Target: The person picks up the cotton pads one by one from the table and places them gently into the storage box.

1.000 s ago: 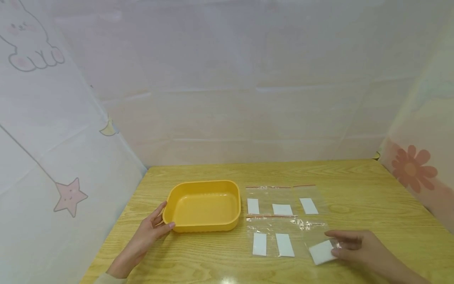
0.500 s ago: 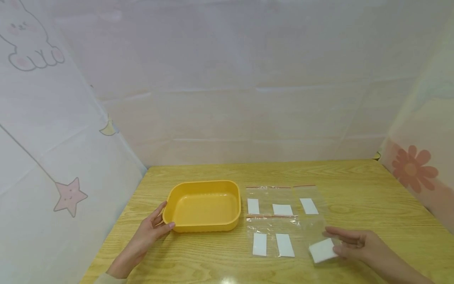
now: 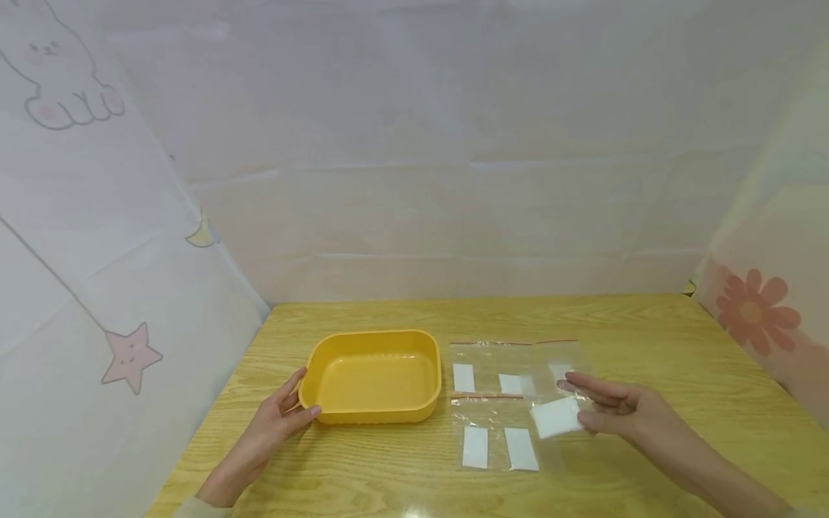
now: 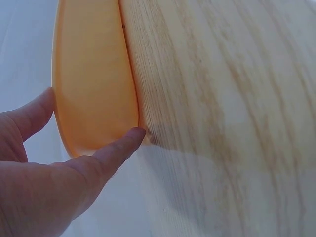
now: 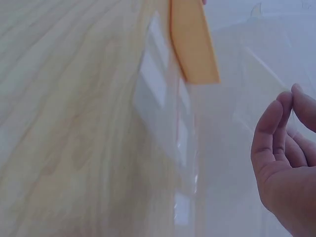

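A yellow plastic basin (image 3: 369, 416) stands on the wooden table. My left hand (image 3: 268, 428) holds it at its near left corner, thumb at the front and fingers along the left side; the left wrist view shows the fingertips right against its wall (image 4: 96, 74). My right hand (image 3: 628, 410) pinches a clear zip bag (image 3: 555, 417) with a flat white piece inside, between thumb and fingertips. That bag hangs over the other bags and partly covers one in the back row (image 3: 560, 371). In the right wrist view, its clear film stretches out from the pinching hand (image 5: 284, 148).
Several similar zip bags with white pieces lie in two rows to the right of the basin, such as a front-row bag (image 3: 476, 447) and a back-row bag (image 3: 463, 378). Pale printed sheets (image 3: 453, 216) wall the table (image 3: 363, 467) at the back and sides.
My right hand has lifted its zip bag from the front row's right end and carried it left and away from me. The left hand and basin have stayed put.
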`<state>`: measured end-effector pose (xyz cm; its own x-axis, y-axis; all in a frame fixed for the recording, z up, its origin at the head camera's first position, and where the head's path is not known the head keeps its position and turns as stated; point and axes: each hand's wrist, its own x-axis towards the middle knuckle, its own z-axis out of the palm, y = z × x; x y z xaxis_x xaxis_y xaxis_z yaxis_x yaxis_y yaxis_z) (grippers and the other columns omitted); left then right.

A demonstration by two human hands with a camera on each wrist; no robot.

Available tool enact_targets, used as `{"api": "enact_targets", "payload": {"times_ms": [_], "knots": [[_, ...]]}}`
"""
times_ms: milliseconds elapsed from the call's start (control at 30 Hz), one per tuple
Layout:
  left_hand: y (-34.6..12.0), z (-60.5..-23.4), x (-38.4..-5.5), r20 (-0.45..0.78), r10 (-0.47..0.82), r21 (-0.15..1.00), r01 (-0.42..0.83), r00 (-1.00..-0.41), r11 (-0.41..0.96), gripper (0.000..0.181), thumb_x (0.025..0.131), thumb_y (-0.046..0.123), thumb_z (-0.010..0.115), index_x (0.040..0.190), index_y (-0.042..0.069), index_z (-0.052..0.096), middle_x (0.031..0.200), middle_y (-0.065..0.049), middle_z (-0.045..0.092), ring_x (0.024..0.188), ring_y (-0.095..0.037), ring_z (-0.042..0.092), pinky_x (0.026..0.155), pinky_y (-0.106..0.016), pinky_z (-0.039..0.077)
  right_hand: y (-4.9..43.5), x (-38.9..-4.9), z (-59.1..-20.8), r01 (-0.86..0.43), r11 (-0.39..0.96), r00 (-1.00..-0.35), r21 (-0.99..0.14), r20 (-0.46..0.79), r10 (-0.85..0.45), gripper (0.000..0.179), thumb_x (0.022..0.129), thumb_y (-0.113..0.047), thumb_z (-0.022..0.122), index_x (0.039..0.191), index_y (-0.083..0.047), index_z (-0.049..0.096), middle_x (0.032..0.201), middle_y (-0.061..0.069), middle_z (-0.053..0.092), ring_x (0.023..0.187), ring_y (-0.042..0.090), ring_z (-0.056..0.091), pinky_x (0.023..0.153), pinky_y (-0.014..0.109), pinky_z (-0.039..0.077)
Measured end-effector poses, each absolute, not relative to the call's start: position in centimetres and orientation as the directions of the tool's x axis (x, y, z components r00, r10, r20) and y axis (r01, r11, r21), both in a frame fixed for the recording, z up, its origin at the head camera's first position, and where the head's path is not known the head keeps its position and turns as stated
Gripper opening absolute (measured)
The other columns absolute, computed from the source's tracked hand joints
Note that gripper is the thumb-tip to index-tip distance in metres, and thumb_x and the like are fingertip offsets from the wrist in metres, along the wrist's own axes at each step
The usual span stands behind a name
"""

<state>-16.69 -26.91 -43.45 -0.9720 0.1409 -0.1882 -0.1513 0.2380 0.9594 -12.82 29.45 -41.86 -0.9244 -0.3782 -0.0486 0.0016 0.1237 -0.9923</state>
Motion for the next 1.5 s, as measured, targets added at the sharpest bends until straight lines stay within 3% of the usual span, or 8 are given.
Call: {"api": "enact_targets", "payload": {"times_ms": [200, 400, 500, 1000, 1500], "knots": [[-27.1, -43.7, -16.8, -0.182, 0.139, 0.962, -0.148, -0.973, 0.228, 0.089, 0.103, 0.013, 0.071, 0.171, 0.01, 0.013, 0.166, -0.027, 0.028, 0.146, -0.047, 0.039, 0.106, -0.048, 0.052, 26.0, -14.3, -40.3, -0.042, 0.069, -0.941, -0.997, 0.016, -0.339, 0.056, 0.105, -0.006, 0.065, 0.159, -0.013, 0.051, 0.151, -0.017, 0.055, 0.104, 0.017, 0.068, 0.093, 0.026, 0.056], [-27.1, -43.8, -16.9, -0.182, 0.137, 0.965, -0.15, -0.974, 0.213, 0.089, 0.103, 0.012, 0.071, 0.171, 0.011, 0.014, 0.166, -0.027, 0.029, 0.146, -0.045, 0.04, 0.106, -0.045, 0.052, 22.5, -16.1, -38.9, -0.072, -0.036, -0.933, -0.997, 0.08, -0.352, 0.063, 0.103, -0.004, 0.068, 0.16, 0.0, 0.042, 0.167, 0.016, 0.035, 0.093, 0.015, 0.068, 0.091, 0.026, 0.057], [-27.0, -43.7, -16.9, -0.186, 0.131, 0.965, -0.156, -0.974, 0.21, 0.088, 0.103, 0.011, 0.07, 0.171, 0.012, 0.015, 0.165, -0.028, 0.031, 0.146, -0.045, 0.041, 0.105, -0.044, 0.053, 20.6, -17.0, -38.4, -0.047, -0.089, -0.929, -0.995, 0.077, -0.363, 0.067, 0.102, -0.004, 0.069, 0.161, 0.003, 0.038, 0.168, 0.022, 0.028, 0.091, 0.013, 0.068, 0.084, 0.023, 0.058], [-27.1, -43.9, -17.0, -0.171, 0.135, 0.97, -0.143, -0.976, 0.197, 0.09, 0.102, 0.013, 0.073, 0.171, 0.011, 0.014, 0.165, -0.028, 0.031, 0.146, -0.045, 0.04, 0.105, -0.043, 0.052, 11.2, -22.0, -39.0, -0.016, -0.272, -0.914, -0.962, 0.124, -0.386, 0.065, 0.101, 0.007, 0.065, 0.16, 0.003, 0.039, 0.163, 0.02, 0.041, 0.104, 0.011, 0.071, 0.09, 0.027, 0.059], [-27.0, -43.8, -16.9, -0.17, 0.135, 0.97, -0.142, -0.976, 0.197, 0.09, 0.102, 0.012, 0.073, 0.17, 0.01, 0.015, 0.165, -0.029, 0.031, 0.146, -0.046, 0.039, 0.106, -0.043, 0.052, 4.7, -23.7, -41.1, 0.076, -0.275, -0.918, -0.958, 0.04, -0.396, 0.061, 0.101, 0.007, 0.066, 0.157, 0.007, 0.042, 0.157, 0.025, 0.047, 0.084, 0.009, 0.072, 0.081, 0.023, 0.06]]}}
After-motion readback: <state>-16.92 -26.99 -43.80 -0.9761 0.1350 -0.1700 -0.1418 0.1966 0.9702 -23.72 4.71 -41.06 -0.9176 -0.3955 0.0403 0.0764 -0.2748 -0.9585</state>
